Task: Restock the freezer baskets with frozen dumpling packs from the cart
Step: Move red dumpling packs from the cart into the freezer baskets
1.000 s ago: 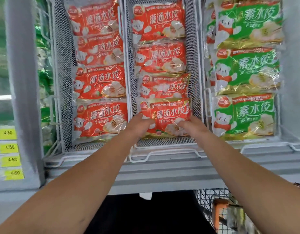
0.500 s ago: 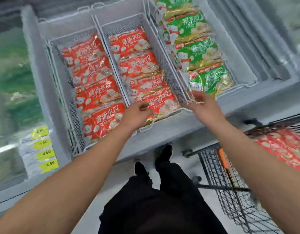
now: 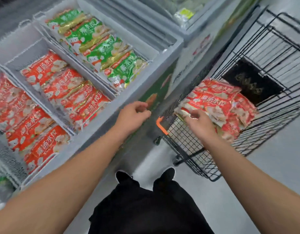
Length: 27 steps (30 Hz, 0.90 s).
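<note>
Your right hand reaches over the red dumpling packs in the cart, while your left hand hangs between cart and freezer.

Your right fingers are loosely curled just above the near edge of the top red pack; whether they touch it cannot be told, and they hold nothing firmly. Your left fingers are loosely curled and empty, near the freezer's front wall. To pick well, slide your fingers under the top pack's near edge and lift it flat, since the stack looks slippery and uneven. The freezer baskets to your left already hold rows of red packs and green packs. Motion blur smears the print. The cart's far side and the leftmost basket are cut off, and the stack's depth is hidden.
</note>
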### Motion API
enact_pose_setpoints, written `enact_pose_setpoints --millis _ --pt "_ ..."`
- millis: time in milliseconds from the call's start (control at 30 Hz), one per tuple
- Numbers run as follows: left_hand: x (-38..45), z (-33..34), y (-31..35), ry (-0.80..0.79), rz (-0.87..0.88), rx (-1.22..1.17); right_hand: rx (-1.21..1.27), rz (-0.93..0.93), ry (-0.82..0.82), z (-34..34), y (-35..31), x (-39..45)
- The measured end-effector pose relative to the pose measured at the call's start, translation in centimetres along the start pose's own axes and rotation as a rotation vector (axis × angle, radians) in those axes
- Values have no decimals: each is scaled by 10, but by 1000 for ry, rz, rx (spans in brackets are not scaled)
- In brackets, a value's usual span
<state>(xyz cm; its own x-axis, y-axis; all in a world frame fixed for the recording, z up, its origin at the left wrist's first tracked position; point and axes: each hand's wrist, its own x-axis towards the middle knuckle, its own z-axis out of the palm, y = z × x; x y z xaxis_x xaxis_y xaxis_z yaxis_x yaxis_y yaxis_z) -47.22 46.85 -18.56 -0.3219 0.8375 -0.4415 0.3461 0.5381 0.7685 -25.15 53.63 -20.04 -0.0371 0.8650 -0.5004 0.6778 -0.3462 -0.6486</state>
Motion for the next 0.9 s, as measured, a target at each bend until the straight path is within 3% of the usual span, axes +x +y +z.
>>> enact_pose_setpoints --millis 233,400,900 --pt "17 117 51 -137 26 78 72 108 66 -81 94 14" --pt "28 164 70 -225 0 99 136 191 91 -104 134 21" --pt "158 246 103 -437 -41 305 291 477 139 -116 168 131"
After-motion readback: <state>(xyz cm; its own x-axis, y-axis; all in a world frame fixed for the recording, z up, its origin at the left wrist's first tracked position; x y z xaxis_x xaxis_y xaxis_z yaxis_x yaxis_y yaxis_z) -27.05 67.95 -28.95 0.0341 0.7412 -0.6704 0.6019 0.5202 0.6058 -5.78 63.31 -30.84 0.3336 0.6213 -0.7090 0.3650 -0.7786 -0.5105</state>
